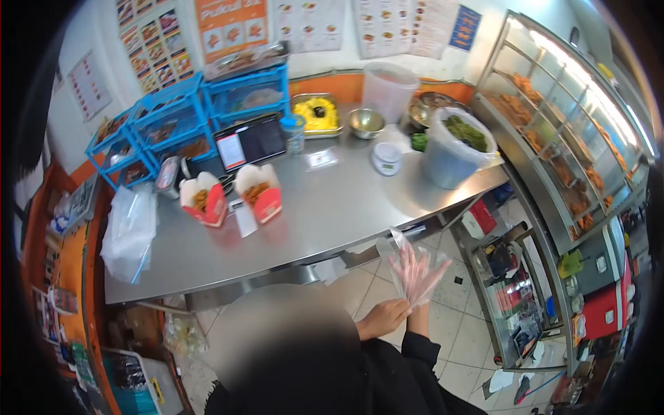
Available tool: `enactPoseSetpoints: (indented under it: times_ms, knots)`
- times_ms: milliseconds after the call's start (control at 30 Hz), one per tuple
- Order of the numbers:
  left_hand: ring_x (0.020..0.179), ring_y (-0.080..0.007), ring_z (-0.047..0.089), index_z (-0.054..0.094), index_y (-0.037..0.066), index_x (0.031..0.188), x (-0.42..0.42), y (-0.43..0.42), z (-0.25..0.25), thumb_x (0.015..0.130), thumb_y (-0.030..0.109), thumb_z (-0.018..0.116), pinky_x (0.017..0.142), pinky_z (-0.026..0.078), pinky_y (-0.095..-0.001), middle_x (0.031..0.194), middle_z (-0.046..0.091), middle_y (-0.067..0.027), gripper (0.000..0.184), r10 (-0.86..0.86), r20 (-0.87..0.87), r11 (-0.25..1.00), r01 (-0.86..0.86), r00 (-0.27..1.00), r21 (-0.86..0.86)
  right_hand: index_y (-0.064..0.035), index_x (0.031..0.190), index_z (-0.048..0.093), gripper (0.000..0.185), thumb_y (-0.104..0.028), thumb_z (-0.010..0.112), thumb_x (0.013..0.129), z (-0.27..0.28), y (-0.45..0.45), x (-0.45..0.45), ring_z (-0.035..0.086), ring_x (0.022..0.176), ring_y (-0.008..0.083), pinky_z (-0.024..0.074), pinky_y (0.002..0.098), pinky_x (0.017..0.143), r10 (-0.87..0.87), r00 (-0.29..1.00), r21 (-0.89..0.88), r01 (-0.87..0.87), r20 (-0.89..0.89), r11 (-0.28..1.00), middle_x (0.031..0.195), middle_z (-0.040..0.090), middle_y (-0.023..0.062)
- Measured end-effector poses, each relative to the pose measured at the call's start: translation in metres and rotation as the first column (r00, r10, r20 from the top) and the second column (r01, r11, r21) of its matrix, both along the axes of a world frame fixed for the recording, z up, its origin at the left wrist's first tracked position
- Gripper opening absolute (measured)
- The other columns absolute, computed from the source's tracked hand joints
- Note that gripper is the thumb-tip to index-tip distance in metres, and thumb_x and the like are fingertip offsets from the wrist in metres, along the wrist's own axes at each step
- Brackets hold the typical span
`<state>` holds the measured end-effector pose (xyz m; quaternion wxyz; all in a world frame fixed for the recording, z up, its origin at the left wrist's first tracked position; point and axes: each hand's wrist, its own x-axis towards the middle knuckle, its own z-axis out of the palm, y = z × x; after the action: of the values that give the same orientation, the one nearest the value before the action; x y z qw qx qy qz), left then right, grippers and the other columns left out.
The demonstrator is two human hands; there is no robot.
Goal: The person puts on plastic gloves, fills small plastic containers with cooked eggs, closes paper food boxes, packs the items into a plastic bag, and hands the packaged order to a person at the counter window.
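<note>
My right hand (pixel 417 275) is inside a clear plastic glove (pixel 400 243), held up in front of the table with its fingers spread. The loose film stands out past the fingertips. At the right wrist, my bare left hand (pixel 384 319) is closed on the cuff of the glove. Both arms wear black sleeves. Beyond the hands is a steel table (pixel 332 207). On its left half stand two red and white food boxes, a left box (pixel 202 199) and a right box (pixel 259 194), each with brown fried pieces inside.
A bucket of green leaves (pixel 456 155), a small white scale (pixel 386 159), a metal bowl (pixel 366 123) and a tray of yellow food (pixel 317 114) line the back. A tablet (pixel 250 144) stands near blue racks (pixel 173 121). A glass display case (pixel 553 131) is on the right.
</note>
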<state>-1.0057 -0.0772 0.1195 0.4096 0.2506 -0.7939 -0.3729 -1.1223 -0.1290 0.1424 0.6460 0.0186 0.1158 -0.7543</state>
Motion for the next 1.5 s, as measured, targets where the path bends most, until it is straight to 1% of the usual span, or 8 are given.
enactPoseSetpoints:
  times_ms: [100,600,733,833,1000,1167,1267,1500]
  knots:
    - [0.068,-0.0324,0.052,0.049,0.001,0.079,-0.076,0.024,-0.017,0.081,0.014,0.051,0.06,0.042,-0.0393,0.072,0.05,-0.0147,0.013,-0.183,-0.073,0.98,0.176,0.98,-0.096,-0.0211,0.136,0.002,0.094,-0.069,0.048,0.069,-0.009,0.042,-0.075,0.03,0.12,0.0383,0.0227,0.0635,0.094,-0.125,0.964,-0.098,0.104,-0.237,0.99,0.139,0.013,0.0124]
    - [0.067,-0.0257,0.052,0.052,0.006,0.082,-0.317,0.103,-0.068,0.077,0.02,0.057,0.059,0.043,-0.0341,0.072,0.051,-0.009,0.016,-0.803,0.265,0.465,0.839,0.534,-0.284,-0.0265,0.138,0.007,0.077,-0.062,0.042,0.078,-0.134,0.206,-0.352,0.023,0.126,0.0308,0.0257,0.0464,0.096,-0.586,0.653,0.417,0.757,-0.48,0.503,0.141,0.015,0.0117]
    - [0.074,-0.0278,0.052,0.052,0.004,0.082,-0.391,0.069,-0.037,0.079,0.028,0.059,0.064,0.043,-0.0344,0.079,0.052,-0.0101,0.025,-0.783,0.108,0.612,0.79,0.612,-0.037,-0.025,0.138,0.006,0.081,-0.06,0.047,0.077,-0.124,0.195,-0.414,0.018,0.129,0.0286,0.0183,0.0455,0.1,-0.531,0.409,0.373,0.91,-0.742,0.18,0.141,0.017,0.0117]
    - [0.077,-0.0285,0.052,0.052,0.004,0.086,-0.465,0.051,-0.014,0.075,0.026,0.062,0.066,0.042,-0.0341,0.081,0.052,-0.0108,0.026,-0.7,0.072,0.692,0.7,0.711,-0.179,-0.0193,0.138,0.006,0.064,-0.032,0.045,0.089,-0.124,0.187,-0.46,0.021,0.127,0.0293,0.0083,0.0474,0.104,-0.487,0.291,0.3,0.952,-0.824,0.063,0.141,0.016,0.0123]
    - [0.074,-0.0276,0.052,0.05,0.005,0.085,-0.566,0.049,-0.015,0.071,0.02,0.061,0.063,0.042,-0.0361,0.08,0.051,-0.0103,0.023,-0.865,0.219,0.41,0.887,0.452,-0.211,-0.0222,0.138,0.009,0.06,-0.022,0.044,0.089,-0.144,0.214,-0.512,0.017,0.129,0.0274,0.0197,0.0413,0.102,-0.34,-0.122,-0.197,0.96,-0.932,0.197,0.142,0.004,0.0128]
    - [0.073,-0.0277,0.053,0.049,0.005,0.085,-0.635,0.088,-0.024,0.072,0.013,0.056,0.062,0.042,-0.0367,0.08,0.051,-0.0109,0.016,-0.96,0.28,-0.052,0.965,0.023,-0.256,-0.0169,0.138,0.01,0.059,-0.029,0.042,0.089,-0.129,0.257,-0.545,0.015,0.129,0.0304,0.0181,0.0432,0.103,-0.085,0.073,0.092,0.965,-0.994,-0.244,0.142,-0.001,0.0152]
    - [0.072,-0.0285,0.053,0.049,0.005,0.085,-0.675,0.119,-0.039,0.075,0.011,0.053,0.062,0.043,-0.0374,0.08,0.05,-0.0122,0.013,-0.958,0.247,-0.199,0.96,-0.149,-0.194,-0.0108,0.137,0.009,0.062,-0.036,0.038,0.09,-0.153,0.303,-0.568,0.017,0.128,0.0337,0.0129,0.0432,0.104,0.173,-0.034,-0.11,0.887,-0.984,-0.449,0.14,0.013,0.0198]
    - [0.073,-0.027,0.054,0.051,0.004,0.082,-0.793,0.231,-0.033,0.08,0.015,0.052,0.064,0.044,-0.0362,0.076,0.052,-0.0115,0.011,-0.911,0.16,-0.399,0.91,-0.38,-0.111,-0.0082,0.136,0.011,0.064,-0.043,0.037,0.089,-0.124,0.415,-0.669,0.021,0.127,0.0325,0.0153,0.0447,0.103,-0.208,-0.044,0.057,0.889,-0.977,-0.454,0.139,0.017,0.0191]
